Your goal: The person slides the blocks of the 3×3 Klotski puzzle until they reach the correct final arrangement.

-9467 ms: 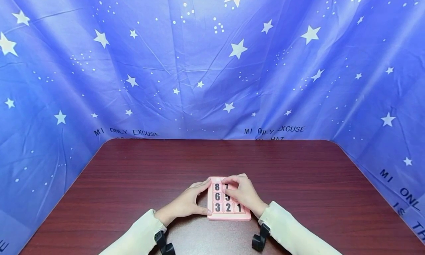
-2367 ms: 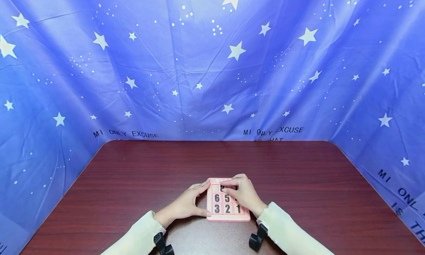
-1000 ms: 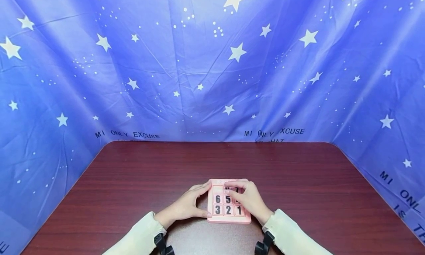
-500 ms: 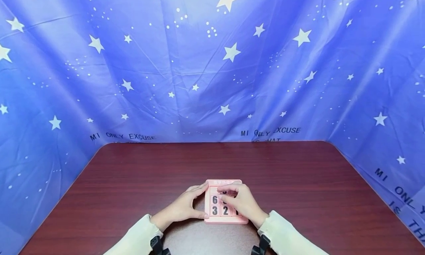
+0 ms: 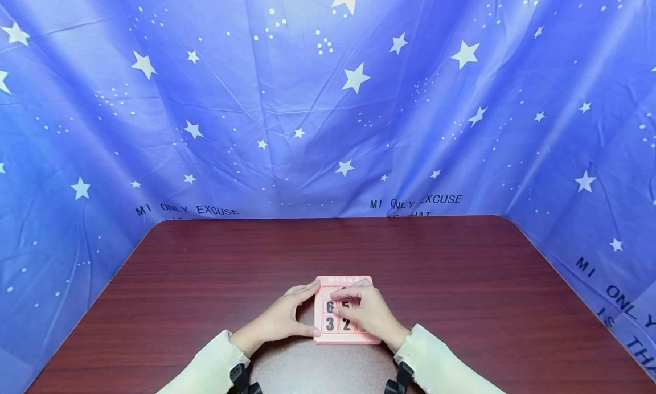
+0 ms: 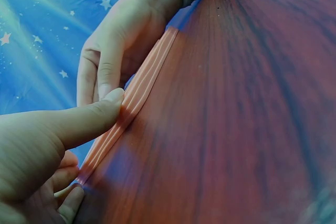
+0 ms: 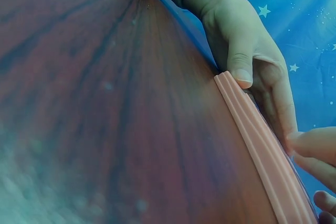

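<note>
A pink sliding number puzzle (image 5: pixel 346 339) lies flat on the table before me. My left hand (image 5: pixel 277 319) holds its left side, thumb near the lower corner and fingers near the upper one. Over the right part of the puzzle, my right hand (image 5: pixel 371 315) reaches in with thumb and forefinger bent above the middle tiles, their tips a little apart. The 6 tile (image 5: pixel 329 307), 3 tile (image 5: pixel 329 324) and part of the 2 show; the upper-left slot bears no number. Right-side tiles are hidden under the hand. The left wrist view shows the puzzle's layered edge (image 6: pixel 139 95) from the side.
The dark red wood table (image 5: pixel 230 257) reaches back to a blue star-printed cloth (image 5: pixel 307 98), which hangs behind it and at both sides. Each sleeved wrist bears a black camera mount, such as the left one (image 5: pixel 243 378).
The 8 tile has gone from the upper-left slot to the top middle. Lately my right hand has shifted down and left over the tiles. My left hand keeps its hold.
</note>
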Available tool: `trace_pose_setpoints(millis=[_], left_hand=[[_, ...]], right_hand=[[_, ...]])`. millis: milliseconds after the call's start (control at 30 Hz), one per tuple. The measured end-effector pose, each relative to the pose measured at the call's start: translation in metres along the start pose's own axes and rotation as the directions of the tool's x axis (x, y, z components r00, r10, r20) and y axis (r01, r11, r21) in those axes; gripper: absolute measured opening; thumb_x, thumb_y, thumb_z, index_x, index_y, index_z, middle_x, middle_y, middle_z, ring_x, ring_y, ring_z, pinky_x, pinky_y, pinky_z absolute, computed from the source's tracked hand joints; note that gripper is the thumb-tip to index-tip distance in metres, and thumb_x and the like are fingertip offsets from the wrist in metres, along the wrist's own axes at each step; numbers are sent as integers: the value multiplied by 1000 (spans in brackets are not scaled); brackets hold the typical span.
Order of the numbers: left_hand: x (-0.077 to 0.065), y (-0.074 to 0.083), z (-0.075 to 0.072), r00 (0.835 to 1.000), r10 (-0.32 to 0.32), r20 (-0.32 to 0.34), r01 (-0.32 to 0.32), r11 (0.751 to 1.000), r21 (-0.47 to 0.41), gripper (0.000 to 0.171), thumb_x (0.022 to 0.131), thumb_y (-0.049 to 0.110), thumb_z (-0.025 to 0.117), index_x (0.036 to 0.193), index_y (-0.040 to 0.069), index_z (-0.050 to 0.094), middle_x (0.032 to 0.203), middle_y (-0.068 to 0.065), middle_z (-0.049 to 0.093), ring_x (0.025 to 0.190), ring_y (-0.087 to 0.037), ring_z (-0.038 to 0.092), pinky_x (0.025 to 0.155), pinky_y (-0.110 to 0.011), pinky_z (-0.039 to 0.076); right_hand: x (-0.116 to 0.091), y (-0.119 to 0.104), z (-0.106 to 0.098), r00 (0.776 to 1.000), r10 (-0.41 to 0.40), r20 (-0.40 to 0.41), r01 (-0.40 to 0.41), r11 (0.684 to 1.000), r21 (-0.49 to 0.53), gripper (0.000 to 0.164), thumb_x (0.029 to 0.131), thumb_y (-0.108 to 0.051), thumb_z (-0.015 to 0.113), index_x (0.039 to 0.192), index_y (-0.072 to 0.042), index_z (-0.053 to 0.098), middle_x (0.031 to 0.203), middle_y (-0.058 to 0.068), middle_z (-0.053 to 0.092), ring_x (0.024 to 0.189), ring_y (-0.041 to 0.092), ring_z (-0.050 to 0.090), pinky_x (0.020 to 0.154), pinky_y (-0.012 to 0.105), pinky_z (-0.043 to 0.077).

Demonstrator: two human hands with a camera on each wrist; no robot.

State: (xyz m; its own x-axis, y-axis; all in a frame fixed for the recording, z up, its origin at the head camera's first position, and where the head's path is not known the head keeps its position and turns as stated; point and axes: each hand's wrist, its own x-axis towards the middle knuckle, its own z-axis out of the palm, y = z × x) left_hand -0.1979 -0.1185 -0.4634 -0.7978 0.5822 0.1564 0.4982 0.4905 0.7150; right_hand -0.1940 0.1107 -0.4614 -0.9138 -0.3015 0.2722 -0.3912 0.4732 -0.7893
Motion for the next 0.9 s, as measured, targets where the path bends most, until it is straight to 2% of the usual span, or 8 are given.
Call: trace_pose_setpoints(millis=[333,600,900], left_hand=[[0,0,0,1000,-17,3,17,1000,-14,95,69,37,82,144,2,35,151,-8,33,132,-28,34,107,-50,28],[-1,1,-2,1000,-14,-3,14,1000,-10,95,69,36,82,143,0,35,151,-9,33,132,-30,35,107,-51,28],[-2,2,-1,998,61,-20,-61,998,25,93,71,39,79,142,-3,36,149,-15,35,129,-33,37,104,-50,32]], right_hand=[[1,-3,-2,999,-6,39,8,998,-62,25,71,-13,80,96,-14,76,89,-7,61,88,10,52,81,25,44],[3,-4,-1,999,-20,31,22,998,-53,26,70,-8,78,96,-12,76,90,-4,64,88,11,54,81,25,45],[5,-4,-1,1000,16,23,-14,997,-74,27,72,-7,77,98,-11,75,94,-3,66,93,15,57,85,28,46]])
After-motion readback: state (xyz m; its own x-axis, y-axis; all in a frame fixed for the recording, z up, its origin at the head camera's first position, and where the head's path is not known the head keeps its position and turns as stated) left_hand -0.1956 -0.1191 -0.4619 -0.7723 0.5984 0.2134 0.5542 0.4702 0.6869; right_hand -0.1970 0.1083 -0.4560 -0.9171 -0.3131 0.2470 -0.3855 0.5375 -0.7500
